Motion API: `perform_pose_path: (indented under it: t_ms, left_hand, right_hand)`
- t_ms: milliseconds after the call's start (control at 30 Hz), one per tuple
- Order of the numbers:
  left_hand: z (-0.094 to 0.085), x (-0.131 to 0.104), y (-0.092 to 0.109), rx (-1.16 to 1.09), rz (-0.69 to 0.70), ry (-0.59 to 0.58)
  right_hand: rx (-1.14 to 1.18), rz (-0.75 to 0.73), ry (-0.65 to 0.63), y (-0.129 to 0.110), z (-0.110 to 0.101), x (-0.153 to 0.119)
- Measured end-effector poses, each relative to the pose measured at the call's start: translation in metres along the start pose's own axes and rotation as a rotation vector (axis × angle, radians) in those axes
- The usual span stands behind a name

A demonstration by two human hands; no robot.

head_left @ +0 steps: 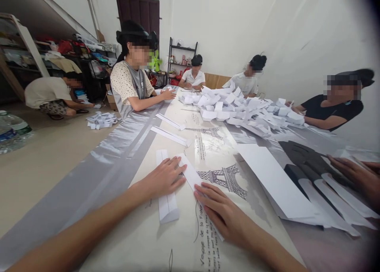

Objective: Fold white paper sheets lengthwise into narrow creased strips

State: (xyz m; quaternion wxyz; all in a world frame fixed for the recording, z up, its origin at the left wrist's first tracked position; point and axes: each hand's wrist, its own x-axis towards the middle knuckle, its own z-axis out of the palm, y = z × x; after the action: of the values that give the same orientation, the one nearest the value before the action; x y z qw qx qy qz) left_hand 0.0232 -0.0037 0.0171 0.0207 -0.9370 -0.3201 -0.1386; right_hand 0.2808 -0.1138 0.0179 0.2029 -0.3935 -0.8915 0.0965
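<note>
My left hand (pixel 166 178) lies with fingers spread across an upright folded paper strip (pixel 168 209), its fingertips touching the top of a second strip. That slanted white paper strip (pixel 190 172) runs down to the right, under my right hand (pixel 218 208). The fingers of my right hand are stretched out and lie flat on it, covering its lower part. Beyond my hands two more narrow folded paper strips lie on the table, one nearer (pixel 170 136) and one farther (pixel 169 121).
A printed tablecloth (pixel 139 208) covers the table. To the right lies a stack of white sheets (pixel 273 181), near dark-ended paper pieces and another person's hand (pixel 353 173). A heap of folded papers (pixel 234 106) fills the far side. Several people sit around; one crouches at left by papers (pixel 101 120).
</note>
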Motion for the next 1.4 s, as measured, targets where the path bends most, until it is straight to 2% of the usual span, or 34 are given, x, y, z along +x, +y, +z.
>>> perform_pose_path:
  t_ms: [133,333,467,633,733,800,833,967,1033,1133,1400]
  left_hand:
    - [-0.001,0.001,0.001,0.022,0.011,-0.017]
    - [0.0,0.002,-0.002,0.026,0.036,0.014]
    - [-0.001,0.003,-0.003,0.03,0.028,-0.006]
    - [-0.004,0.001,0.0,0.047,0.045,-0.02]
    - [-0.005,0.001,0.0,0.026,0.048,-0.003]
    - [-0.005,0.001,-0.001,0.006,0.051,-0.002]
    - [-0.006,0.001,-0.001,0.0,0.052,-0.002]
    - [-0.008,0.001,0.0,-0.008,0.055,0.024]
    - [-0.008,0.001,0.0,-0.023,0.052,0.039]
    - [-0.007,-0.001,-0.001,-0.044,0.042,0.036]
    - [-0.006,-0.003,-0.001,-0.07,0.017,0.021]
  right_hand:
    - [-0.04,0.019,0.017,-0.007,-0.001,-0.012]
    - [-0.157,0.049,0.026,-0.023,0.0,-0.051]
    - [-0.272,0.029,0.083,-0.031,0.006,-0.072]
    - [-0.328,-0.004,0.147,-0.038,0.005,-0.082]
    - [-0.231,0.024,0.115,-0.04,-0.008,-0.067]
    - [-0.13,0.08,0.082,-0.035,-0.015,-0.044]
    - [-0.101,0.136,0.105,-0.03,-0.016,-0.029]
    - [-0.194,0.141,0.174,0.0,-0.004,0.032]
    - [-0.269,0.062,0.154,0.011,0.005,0.05]
    - [-0.298,0.059,0.13,0.017,0.013,0.055]
    - [-0.217,0.111,0.106,0.017,0.013,0.048]
